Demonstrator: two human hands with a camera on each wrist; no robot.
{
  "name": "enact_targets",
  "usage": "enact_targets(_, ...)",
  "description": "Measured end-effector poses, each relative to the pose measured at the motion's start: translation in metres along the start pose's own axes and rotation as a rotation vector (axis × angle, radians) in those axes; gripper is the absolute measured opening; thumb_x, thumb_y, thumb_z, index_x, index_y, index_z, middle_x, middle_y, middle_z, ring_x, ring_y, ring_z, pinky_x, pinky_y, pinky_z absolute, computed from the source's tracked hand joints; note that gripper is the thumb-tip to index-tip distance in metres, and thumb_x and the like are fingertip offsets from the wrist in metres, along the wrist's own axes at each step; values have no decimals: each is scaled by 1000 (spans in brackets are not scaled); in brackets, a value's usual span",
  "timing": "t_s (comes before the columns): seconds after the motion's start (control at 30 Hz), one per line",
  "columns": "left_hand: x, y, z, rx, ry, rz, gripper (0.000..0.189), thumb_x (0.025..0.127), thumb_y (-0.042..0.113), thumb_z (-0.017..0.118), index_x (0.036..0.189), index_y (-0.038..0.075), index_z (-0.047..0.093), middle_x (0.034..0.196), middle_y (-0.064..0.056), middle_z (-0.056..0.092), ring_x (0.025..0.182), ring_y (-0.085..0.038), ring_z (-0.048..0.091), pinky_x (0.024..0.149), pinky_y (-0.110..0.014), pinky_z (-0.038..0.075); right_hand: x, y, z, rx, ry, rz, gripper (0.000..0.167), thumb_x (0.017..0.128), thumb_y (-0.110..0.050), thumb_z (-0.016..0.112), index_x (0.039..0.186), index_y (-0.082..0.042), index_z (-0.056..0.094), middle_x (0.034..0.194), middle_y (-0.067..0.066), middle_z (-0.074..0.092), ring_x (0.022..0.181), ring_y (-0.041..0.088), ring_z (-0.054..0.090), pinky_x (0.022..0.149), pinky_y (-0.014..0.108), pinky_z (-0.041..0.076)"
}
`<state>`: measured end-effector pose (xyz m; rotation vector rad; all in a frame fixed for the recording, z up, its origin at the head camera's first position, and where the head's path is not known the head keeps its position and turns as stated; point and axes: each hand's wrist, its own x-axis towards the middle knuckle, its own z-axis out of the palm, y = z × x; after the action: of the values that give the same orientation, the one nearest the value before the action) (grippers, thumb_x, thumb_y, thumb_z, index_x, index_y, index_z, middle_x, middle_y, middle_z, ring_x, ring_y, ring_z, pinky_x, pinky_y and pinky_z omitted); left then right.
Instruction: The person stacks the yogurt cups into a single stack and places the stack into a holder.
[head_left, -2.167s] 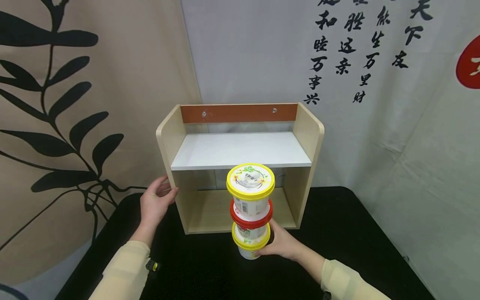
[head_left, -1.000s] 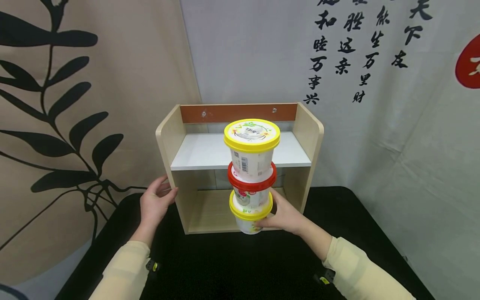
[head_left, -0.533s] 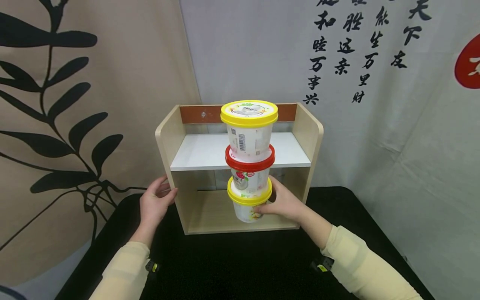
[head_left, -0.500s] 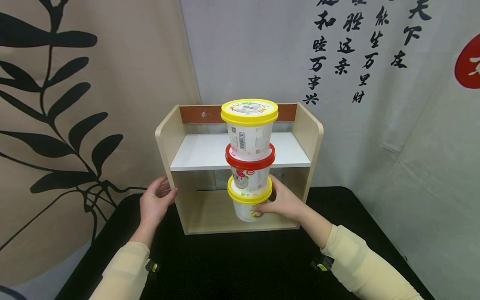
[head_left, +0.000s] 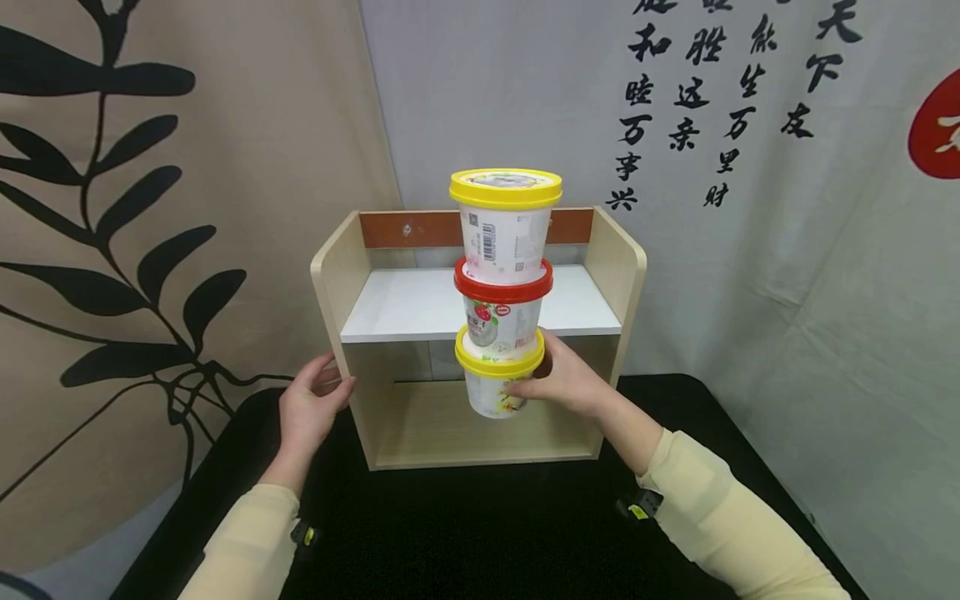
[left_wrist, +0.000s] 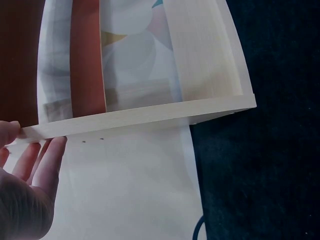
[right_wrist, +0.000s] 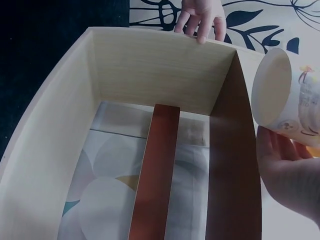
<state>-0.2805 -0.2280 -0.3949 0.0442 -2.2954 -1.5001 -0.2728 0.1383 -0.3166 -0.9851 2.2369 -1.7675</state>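
Observation:
Three white paper tubs stand stacked in the air in front of the shelf: a yellow-lidded tub (head_left: pixel 504 242) on top, a red-lidded tub (head_left: pixel 501 327) in the middle and another yellow-lidded tub (head_left: pixel 491 396) below. My right hand (head_left: pixel 566 379) grips the bottom tub from the right, thumb across its front. Its bare base shows in the right wrist view, beside the right hand (right_wrist: pixel 287 175). My left hand (head_left: pixel 315 408) holds the left side panel of the small wooden shelf (head_left: pixel 487 454). In the left wrist view, thumb and fingers lie on either side of the panel (left_wrist: pixel 145 116).
The shelf has a white upper board (head_left: pixel 405 304), a lower compartment below it and a brown back rail (head_left: pixel 420 229). It stands on a black table (head_left: pixel 450 533). Printed cloth (head_left: pixel 750 275) hangs behind and at both sides.
My right hand has raised the stack from low over the table; its top lid now stands above the shelf's back rail. The left hand has stayed at the side panel.

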Motion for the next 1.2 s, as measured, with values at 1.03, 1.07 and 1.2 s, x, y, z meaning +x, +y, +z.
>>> enact_targets(1.03, 0, 1, -1, 4, -6, -5, 52, 95, 12, 67, 143, 10, 49, 131, -23, 59, 115, -37, 61, 78, -24, 56, 40, -20, -16, -24, 61, -28, 61, 84, -5, 72, 138, -5, 42, 129, 14, 56, 113, 32, 57, 94, 47, 51)
enact_targets(1.07, 0, 1, -1, 4, -6, -2, 52, 95, 12, 67, 143, 10, 49, 131, -23, 59, 115, -37, 61, 78, -24, 56, 41, -20, -16, -24, 68, -25, 62, 84, -5, 72, 138, -5, 42, 129, 14, 56, 113, 32, 57, 94, 47, 51)
enact_targets(1.2, 0, 0, -1, 4, -5, 4, 52, 95, 12, 67, 143, 10, 49, 130, -23, 60, 115, -37, 61, 77, -23, 56, 45, -23, -18, -33, 83, -20, 62, 83, -6, 72, 137, -4, 43, 128, 15, 56, 113, 32, 57, 92, 46, 51)
